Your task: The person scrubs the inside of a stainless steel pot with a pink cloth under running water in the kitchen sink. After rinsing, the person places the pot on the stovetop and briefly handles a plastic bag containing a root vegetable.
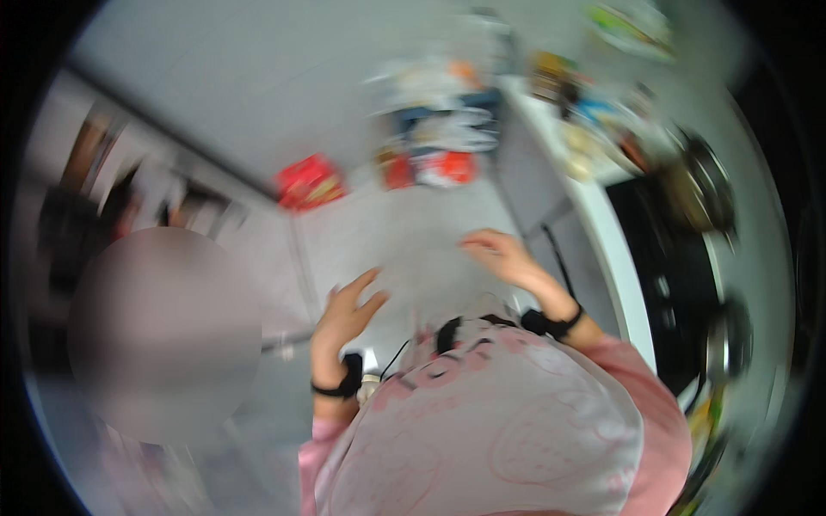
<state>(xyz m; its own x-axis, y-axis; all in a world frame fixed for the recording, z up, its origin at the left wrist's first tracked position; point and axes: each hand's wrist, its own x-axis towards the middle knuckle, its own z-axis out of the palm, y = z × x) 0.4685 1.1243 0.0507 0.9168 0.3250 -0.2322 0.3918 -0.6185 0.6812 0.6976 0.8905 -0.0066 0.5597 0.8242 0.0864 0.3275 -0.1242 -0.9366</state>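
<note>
My left hand (344,311) hangs in the air over the tiled floor (400,232), fingers apart and nothing in it. To its right, my right hand (500,255) is also raised and empty, its fingers slightly curled but apart from the thumb. Each wrist wears a black band. The nearest furniture to my right hand is the grey cabinet front (539,171) with a black handle (557,258). Below both hands is my pink and white shirt (477,426). The whole picture is blurred by motion.
A white counter (603,255) at right carries a black cooktop (671,277), a metal pot (703,187), a pan (729,342) and bottles. On the floor ahead are a red package (310,182) and a cluster of bags (432,122). A blurred round patch covers the left side.
</note>
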